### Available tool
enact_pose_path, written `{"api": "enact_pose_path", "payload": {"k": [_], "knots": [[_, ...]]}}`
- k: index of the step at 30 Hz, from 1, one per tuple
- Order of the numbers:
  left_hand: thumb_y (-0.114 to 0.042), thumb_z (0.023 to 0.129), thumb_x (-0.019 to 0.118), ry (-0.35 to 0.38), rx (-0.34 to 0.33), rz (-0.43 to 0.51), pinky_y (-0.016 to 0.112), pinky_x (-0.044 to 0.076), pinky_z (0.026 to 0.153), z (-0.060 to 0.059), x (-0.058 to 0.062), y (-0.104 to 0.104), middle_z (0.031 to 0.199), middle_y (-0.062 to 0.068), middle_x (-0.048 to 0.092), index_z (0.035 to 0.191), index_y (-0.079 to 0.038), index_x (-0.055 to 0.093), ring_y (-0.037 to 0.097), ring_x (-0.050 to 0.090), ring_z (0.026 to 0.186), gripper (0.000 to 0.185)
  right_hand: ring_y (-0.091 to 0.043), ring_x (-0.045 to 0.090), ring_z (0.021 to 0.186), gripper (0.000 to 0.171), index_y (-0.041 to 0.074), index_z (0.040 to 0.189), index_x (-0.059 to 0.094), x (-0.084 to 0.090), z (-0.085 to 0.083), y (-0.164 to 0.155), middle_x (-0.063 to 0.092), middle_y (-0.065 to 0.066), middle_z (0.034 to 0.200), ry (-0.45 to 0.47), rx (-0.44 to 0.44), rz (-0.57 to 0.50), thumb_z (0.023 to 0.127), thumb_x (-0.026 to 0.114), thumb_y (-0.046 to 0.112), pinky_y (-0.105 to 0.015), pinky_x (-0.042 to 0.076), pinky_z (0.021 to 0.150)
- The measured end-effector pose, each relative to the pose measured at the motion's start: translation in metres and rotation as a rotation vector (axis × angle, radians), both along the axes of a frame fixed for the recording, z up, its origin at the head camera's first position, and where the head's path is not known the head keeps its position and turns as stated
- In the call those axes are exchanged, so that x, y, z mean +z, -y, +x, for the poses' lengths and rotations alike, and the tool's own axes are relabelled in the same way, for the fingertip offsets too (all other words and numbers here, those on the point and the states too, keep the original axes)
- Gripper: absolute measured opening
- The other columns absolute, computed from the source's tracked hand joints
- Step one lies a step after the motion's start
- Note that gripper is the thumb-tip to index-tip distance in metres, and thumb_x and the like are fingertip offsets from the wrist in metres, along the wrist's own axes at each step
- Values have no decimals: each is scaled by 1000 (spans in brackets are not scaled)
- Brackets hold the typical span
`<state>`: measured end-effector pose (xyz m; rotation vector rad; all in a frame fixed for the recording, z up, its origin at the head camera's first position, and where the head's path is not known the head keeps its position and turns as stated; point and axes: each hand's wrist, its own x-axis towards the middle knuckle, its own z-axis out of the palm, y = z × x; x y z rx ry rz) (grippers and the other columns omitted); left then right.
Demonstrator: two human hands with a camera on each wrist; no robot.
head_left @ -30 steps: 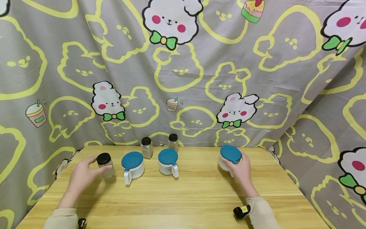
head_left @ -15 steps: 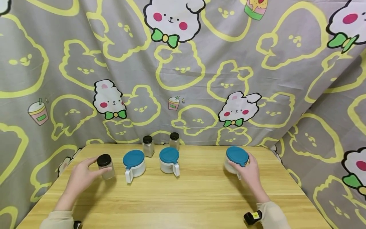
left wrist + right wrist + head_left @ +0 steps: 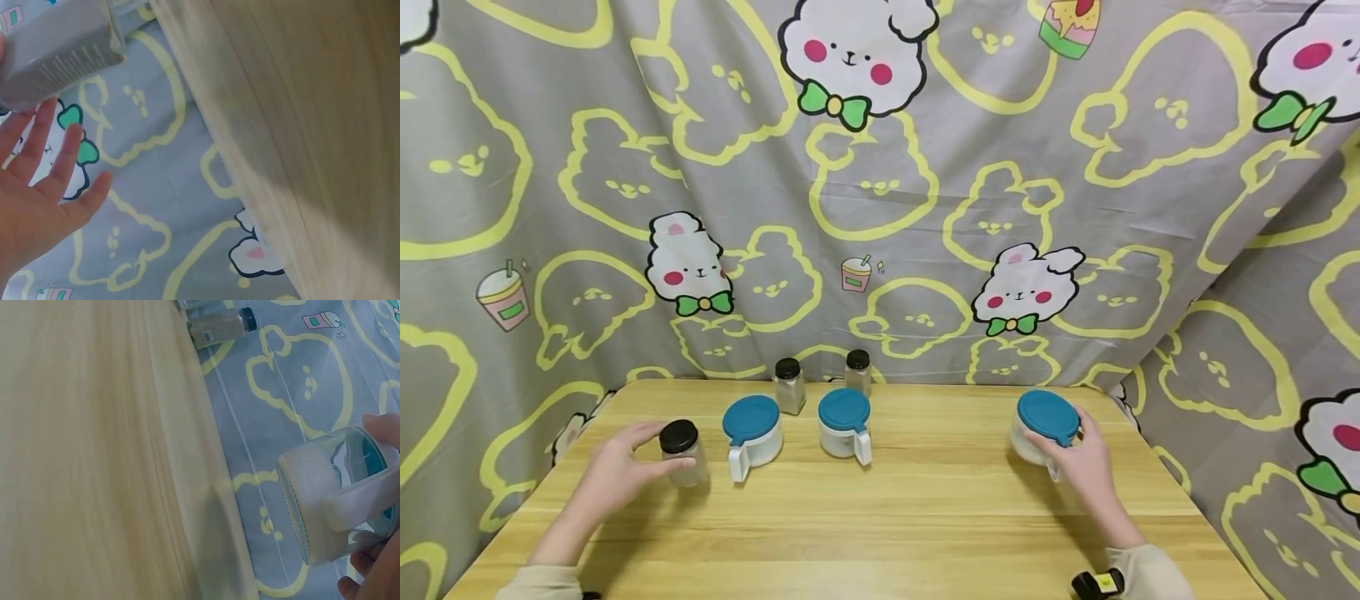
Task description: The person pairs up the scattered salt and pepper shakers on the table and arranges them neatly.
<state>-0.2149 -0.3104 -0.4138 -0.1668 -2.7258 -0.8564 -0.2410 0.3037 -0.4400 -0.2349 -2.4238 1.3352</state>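
My left hand [image 3: 617,471] grips a small clear jar with a black lid [image 3: 679,437] between thumb and fingers, at the table's left side. Greyish contents and printed lines show on this jar [image 3: 59,59] in the left wrist view, where the other fingers spread apart beneath it. At the far right, my right hand [image 3: 1086,458] holds a round seasoning jar [image 3: 1047,417] with a blue lid and white handle. In the right wrist view that glass jar [image 3: 306,487] has white contents, and its base shows above the table surface.
Two more blue-lidded seasoning jars, one left [image 3: 751,418] and one near the middle [image 3: 844,411], stand on the wooden table [image 3: 880,517]. Behind them are two black-lidded jars [image 3: 788,390] [image 3: 858,373]. A patterned curtain [image 3: 910,208] hangs behind the table.
My right hand has carried its blue-lidded jar to the right and slightly nearer. My left hand has brought its black-lidded jar a little nearer. The standing jars keep their places.
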Motion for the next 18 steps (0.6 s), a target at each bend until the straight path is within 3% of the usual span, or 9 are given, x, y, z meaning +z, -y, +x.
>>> {"api": "enact_pose_path", "payload": {"k": [18], "knots": [[-42,71,85,-20,-79,4,66,44,92,6,-1,-11,125,27,62,124,1,64,49,54,118,71,-47,31,140,101,4,153,25,-2,18,-16,33,-29,152,78,-14,8,77,82,37,-65,32,108]]}}
